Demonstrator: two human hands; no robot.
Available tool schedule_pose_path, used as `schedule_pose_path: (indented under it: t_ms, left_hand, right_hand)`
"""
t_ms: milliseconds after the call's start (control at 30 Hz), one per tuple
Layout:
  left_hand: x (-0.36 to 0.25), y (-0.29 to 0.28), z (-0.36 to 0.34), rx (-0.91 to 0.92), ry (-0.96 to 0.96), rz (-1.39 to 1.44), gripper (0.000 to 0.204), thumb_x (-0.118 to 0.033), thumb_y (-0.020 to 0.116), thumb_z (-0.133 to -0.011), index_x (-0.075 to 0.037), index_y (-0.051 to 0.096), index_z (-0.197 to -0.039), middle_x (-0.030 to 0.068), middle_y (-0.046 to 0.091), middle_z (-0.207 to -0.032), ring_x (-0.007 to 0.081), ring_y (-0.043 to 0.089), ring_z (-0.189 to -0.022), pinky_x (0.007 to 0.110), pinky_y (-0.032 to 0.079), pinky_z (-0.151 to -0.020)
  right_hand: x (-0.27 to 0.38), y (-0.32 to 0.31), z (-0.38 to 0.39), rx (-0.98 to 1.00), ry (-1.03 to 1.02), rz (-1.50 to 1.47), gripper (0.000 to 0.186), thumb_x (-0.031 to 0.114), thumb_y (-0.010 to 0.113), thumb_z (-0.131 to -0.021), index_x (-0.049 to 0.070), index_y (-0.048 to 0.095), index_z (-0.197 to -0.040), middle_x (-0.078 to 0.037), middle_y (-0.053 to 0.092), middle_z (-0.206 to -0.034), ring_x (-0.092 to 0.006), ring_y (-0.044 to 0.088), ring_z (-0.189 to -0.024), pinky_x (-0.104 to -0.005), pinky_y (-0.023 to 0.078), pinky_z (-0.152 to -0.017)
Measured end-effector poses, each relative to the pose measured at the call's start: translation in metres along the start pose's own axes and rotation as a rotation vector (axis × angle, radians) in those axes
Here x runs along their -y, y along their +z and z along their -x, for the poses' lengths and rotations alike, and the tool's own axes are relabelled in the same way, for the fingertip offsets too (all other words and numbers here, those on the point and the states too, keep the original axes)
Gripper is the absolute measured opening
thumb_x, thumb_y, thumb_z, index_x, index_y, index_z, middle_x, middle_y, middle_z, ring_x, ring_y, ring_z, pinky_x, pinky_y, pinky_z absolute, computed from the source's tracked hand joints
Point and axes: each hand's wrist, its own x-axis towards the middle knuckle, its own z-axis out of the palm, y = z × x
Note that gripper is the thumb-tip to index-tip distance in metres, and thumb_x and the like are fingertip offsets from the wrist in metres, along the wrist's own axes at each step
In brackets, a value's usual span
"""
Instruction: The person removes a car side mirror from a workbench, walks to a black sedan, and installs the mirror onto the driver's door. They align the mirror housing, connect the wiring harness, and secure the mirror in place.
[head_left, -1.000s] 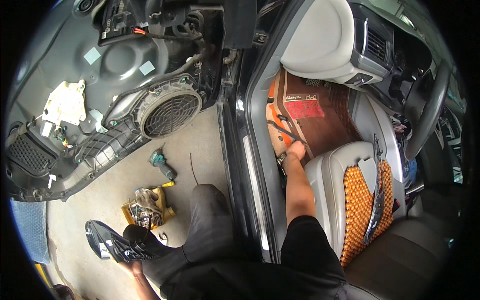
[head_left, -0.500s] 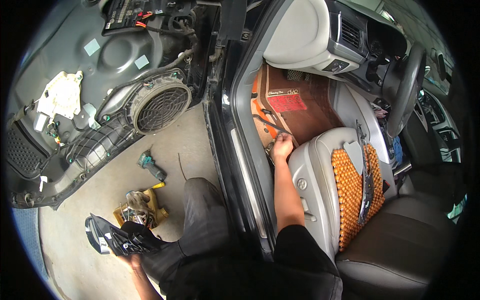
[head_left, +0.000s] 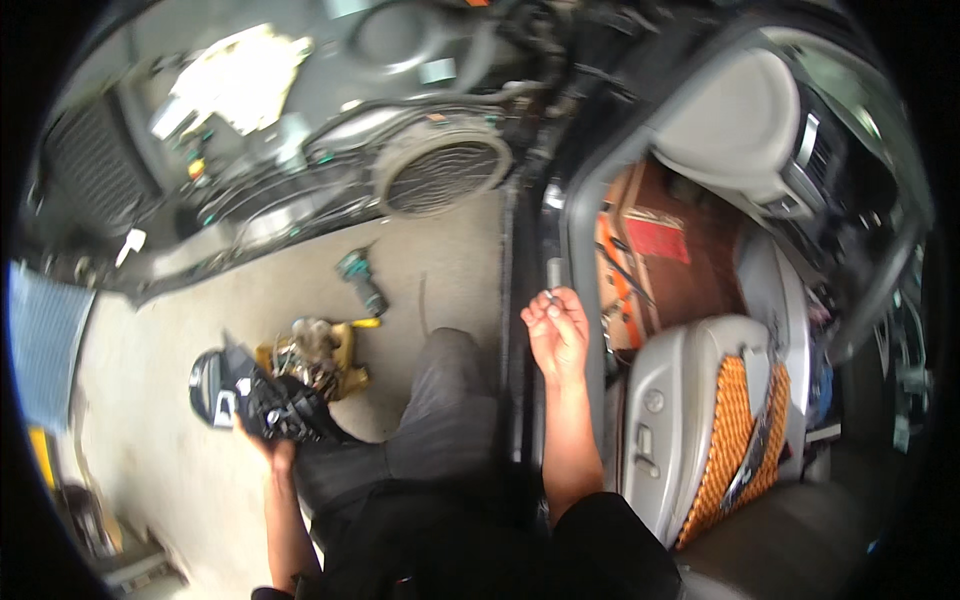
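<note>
My left hand (head_left: pixel 268 445) grips a black side mirror assembly (head_left: pixel 262 400) low on the left, by my leg. My right hand (head_left: pixel 557 330) is raised beside the door sill (head_left: pixel 522 390), palm up, fingers curled and pinched on a small silvery piece (head_left: pixel 550 296), too blurred to identify. To its right, a black strip-like tool (head_left: pixel 628 275) lies on the orange-striped footwell mat (head_left: pixel 615 305). Left of it, a teal power drill (head_left: pixel 360 282) and a yellow tool tray (head_left: pixel 353 372) with tangled contents rest on the concrete floor.
The open door (head_left: pixel 120 240) with panel removed, exposed speaker (head_left: pixel 445 175) and white mechanism (head_left: pixel 235 75) spans the top. At right are the seat (head_left: pixel 655 470) with wooden bead cover (head_left: pixel 715 465), the dashboard (head_left: pixel 840 160) and steering wheel (head_left: pixel 885 290). A blue padded mat (head_left: pixel 45 350) lies at far left.
My right hand has left the footwell, turned palm up at the sill with a small piece pinched. My left hand and the mirror moved slightly up. The view has shifted.
</note>
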Motion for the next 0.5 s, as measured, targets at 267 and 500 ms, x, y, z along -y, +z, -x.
schedule_pose_path:
  t_ms: [267, 500]
  left_hand:
    - [0.005, 0.02, 0.009, -0.179, 0.027, -0.024, 0.064, -0.06, 0.056, -0.087, -0.015, 0.06, -0.131, 0.007, 0.064, -0.128, 0.0287, 0.059, -0.116, 0.05, 0.045, -0.102]
    - [0.003, 0.043, 0.033, -0.159, -0.038, -0.014, 0.079, -0.068, 0.051, -0.087, -0.005, 0.058, -0.134, 0.0133, 0.063, -0.131, 0.0306, 0.058, -0.119, 0.05, 0.04, -0.108]
  right_hand:
    - [-0.107, 0.068, 0.03, 0.163, 0.263, 0.499, 0.02, 0.0, 0.061, -0.094, -0.002, 0.062, -0.113, -0.008, 0.067, -0.094, -0.0142, 0.062, -0.079, -0.0296, 0.053, -0.075]
    - [-0.184, 0.128, 0.088, 0.471, 0.321, 0.701, 0.02, -0.002, 0.062, -0.093, -0.003, 0.065, -0.113, -0.002, 0.062, -0.099, -0.0065, 0.058, -0.08, -0.0207, 0.049, -0.072]
